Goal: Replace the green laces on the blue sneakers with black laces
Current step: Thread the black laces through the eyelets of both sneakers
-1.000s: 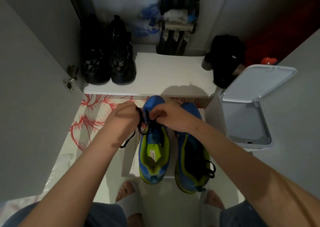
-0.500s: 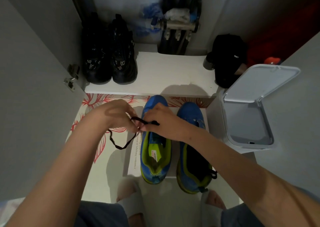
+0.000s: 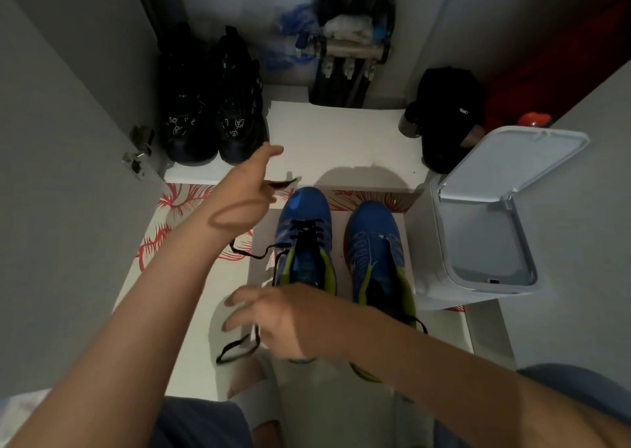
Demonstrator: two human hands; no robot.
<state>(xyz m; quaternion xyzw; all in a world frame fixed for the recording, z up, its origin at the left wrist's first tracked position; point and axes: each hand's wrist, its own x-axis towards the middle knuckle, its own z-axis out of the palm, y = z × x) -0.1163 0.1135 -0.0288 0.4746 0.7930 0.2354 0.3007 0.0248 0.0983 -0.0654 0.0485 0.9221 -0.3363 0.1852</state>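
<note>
From the head view, two blue sneakers stand side by side on the floor. The left hand is raised, its fingers pinching one end of the black lace. The right hand, near the left sneaker's heel, pinches the other end.

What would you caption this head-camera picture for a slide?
Both hands, left hand and right hand, pull black lace ends apart on the left blue sneaker.

We see dim grey walls, a white shelf holding black boots, a red-patterned mat, and an open white bin.
</note>
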